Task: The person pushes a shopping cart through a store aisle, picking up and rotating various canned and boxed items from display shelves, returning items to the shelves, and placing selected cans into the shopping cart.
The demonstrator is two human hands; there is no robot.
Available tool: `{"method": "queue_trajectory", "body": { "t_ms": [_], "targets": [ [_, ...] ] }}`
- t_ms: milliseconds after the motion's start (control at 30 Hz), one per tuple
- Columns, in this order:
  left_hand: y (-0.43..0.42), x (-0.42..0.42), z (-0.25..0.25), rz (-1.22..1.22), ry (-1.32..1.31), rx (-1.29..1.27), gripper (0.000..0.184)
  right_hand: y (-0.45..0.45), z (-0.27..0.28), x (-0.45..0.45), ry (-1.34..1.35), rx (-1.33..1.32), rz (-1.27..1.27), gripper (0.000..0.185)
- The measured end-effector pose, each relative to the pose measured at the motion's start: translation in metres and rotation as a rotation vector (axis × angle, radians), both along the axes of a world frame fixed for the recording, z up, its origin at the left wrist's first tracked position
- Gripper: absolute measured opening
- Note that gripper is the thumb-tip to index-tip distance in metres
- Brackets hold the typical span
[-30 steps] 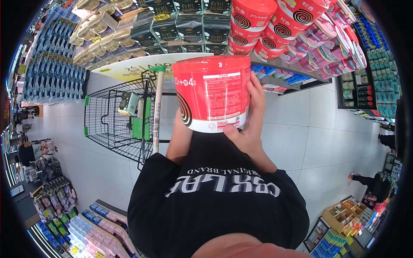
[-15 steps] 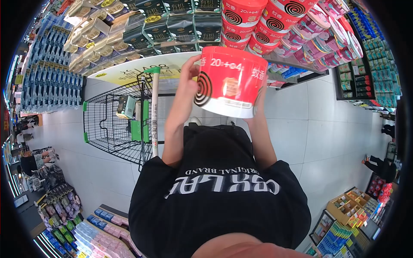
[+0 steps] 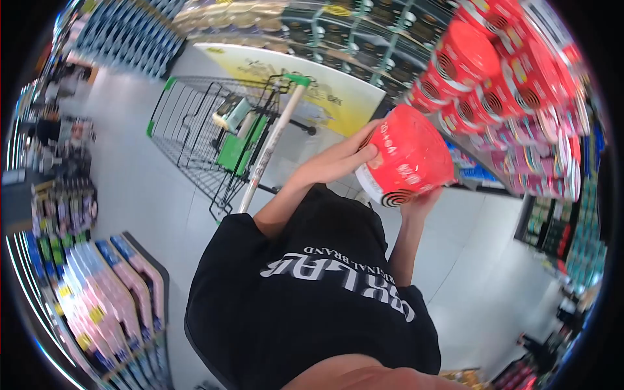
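Between my two hands is a red and white tub of mosquito coils [image 3: 411,155], tilted, with a black spiral printed near its lower edge. My left hand [image 3: 348,157] grips its left side, the thumb lying across the printed wall. My right hand [image 3: 422,203] supports it from the lower right, its fingers partly hidden by the tub. Similar red tubs [image 3: 469,57] stand stacked just beyond it. To the left is a black wire shopping cart [image 3: 188,123] with green corners and a pale handle bar. A small box [image 3: 231,114] lies inside the cart.
A yellow and white sign board [image 3: 351,114] runs along the base of the display of dark packages [image 3: 344,39]. Pink tubs [image 3: 539,175] are stacked at right. Low shelves of pink and blue packs [image 3: 110,286] stand at lower left. Grey tiled floor [image 3: 461,260] surrounds me.
My view has turned right, toward the red stack. The held tub has moved right and tilted, showing more of its top. The cart now appears rotated and nearer the middle.
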State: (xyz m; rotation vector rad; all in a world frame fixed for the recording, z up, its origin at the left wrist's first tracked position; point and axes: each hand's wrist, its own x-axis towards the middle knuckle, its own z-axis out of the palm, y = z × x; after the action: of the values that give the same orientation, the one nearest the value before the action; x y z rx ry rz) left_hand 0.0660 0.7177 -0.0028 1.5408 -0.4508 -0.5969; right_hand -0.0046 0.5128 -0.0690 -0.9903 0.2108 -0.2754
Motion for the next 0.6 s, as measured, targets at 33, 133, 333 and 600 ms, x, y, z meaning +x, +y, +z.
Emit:
{"method": "queue_trajectory", "body": {
  "t_ms": [33,133,333,600],
  "targets": [
    [0.011,-0.002,0.0,0.007,0.148,0.068,0.07,0.0,-0.009,0.001,-0.053,-0.225,0.078,0.104],
    [0.05,-0.013,-0.054,0.055,0.485,-0.211,0.081,0.029,0.014,0.004,-0.097,-0.467,0.274,0.132],
    [0.138,-0.075,-0.07,0.414,0.687,-0.53,0.078,0.097,0.01,0.027,-0.287,-0.73,0.673,0.126],
    [0.216,-0.114,-0.096,1.034,0.542,-0.56,0.071,0.181,0.029,0.05,-0.321,-0.986,0.928,0.1]
  ]
}}
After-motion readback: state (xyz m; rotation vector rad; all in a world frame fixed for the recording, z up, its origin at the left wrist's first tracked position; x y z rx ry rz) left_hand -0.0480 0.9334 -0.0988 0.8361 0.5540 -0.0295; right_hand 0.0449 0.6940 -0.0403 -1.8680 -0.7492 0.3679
